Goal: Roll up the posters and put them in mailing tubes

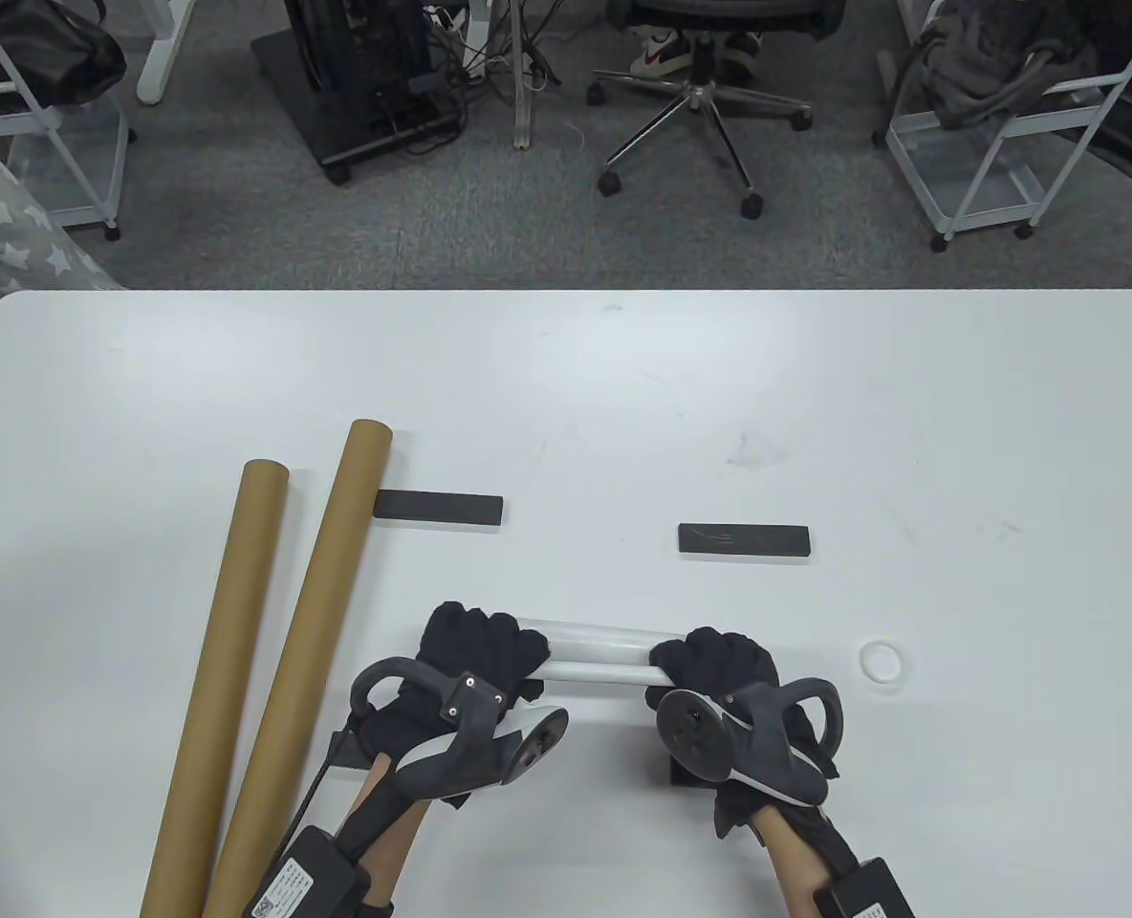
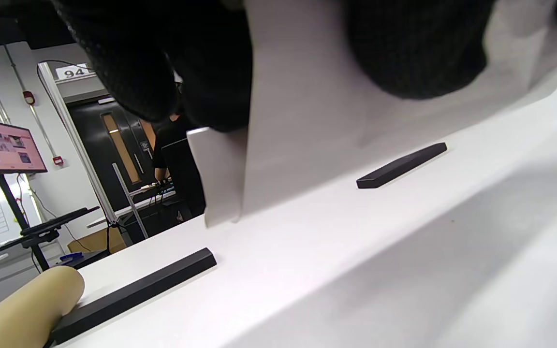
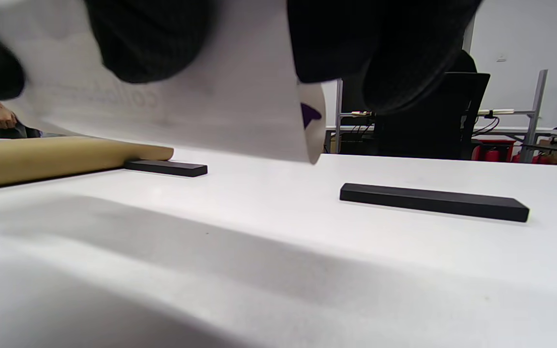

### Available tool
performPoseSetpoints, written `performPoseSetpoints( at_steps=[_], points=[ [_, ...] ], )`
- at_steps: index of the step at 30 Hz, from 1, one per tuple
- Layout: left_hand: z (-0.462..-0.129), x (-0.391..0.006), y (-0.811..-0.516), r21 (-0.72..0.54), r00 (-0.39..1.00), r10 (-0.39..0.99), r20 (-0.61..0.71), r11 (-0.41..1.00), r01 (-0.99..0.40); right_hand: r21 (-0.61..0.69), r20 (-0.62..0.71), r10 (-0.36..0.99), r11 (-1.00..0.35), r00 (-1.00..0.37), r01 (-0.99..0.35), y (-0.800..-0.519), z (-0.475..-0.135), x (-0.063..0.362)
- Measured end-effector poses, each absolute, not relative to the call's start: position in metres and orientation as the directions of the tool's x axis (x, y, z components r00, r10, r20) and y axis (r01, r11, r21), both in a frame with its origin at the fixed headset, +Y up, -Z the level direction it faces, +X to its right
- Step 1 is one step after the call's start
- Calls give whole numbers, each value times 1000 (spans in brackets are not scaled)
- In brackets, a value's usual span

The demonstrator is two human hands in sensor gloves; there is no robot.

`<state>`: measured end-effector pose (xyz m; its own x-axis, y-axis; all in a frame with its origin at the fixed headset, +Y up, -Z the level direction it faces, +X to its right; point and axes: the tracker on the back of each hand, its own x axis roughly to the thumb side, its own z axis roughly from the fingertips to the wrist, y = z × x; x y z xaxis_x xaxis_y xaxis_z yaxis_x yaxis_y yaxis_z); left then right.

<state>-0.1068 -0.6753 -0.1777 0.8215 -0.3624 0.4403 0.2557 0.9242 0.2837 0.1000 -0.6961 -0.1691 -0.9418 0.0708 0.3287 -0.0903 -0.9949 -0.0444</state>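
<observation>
The poster [image 1: 593, 654] lies rolled into a slim white cylinder on the desk [image 1: 623, 402], to the right of the tubes and nearer the person than the two far bars. The left hand [image 1: 475, 650] grasps its left end and the right hand [image 1: 719, 665] its right end, fingers curled over the roll from above. In both wrist views the gloved fingers wrap the paper, and its loose outer edge hangs free below them, so the roll is not yet tight or fastened.

Judging by its look, the poster is light, thin paper: springy enough to unwind if let go, and easy to crease or dent if squeezed hard. A hold at both ends, as here, seems best while tightening. For loading, one hand around the middle would likely keep the coil closed while the other steadies a tube. The smooth sheet may also slip inside the gloves.

Count: one poster. Two brown tubes, tube one [image 1: 217, 688] left of tube two [image 1: 303, 660], lie side by side at a slant. Two black bars show clearly, the left bar [image 1: 439, 508] touching tube two's far end, the right bar [image 1: 744, 540] well apart from it. A dark block [image 1: 685, 771] peeks out under the right hand; what it is cannot be told. One small white ring [image 1: 881, 662] lies just right of the poster.
</observation>
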Motion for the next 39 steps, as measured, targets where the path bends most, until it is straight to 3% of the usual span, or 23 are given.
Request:
performPoseSetpoints(
  at_steps=[8, 39],
  points=[
    [-176, -102, -673, 326, 812, -417, 408, 897, 297, -71, 315, 40, -995, -948, -65, -696, -168, 100],
    [-178, -103, -678, 247, 846, -324, 424, 940, 236, -56, 322, 51, -996, -945, -73, -697, -168, 101]
  ],
)
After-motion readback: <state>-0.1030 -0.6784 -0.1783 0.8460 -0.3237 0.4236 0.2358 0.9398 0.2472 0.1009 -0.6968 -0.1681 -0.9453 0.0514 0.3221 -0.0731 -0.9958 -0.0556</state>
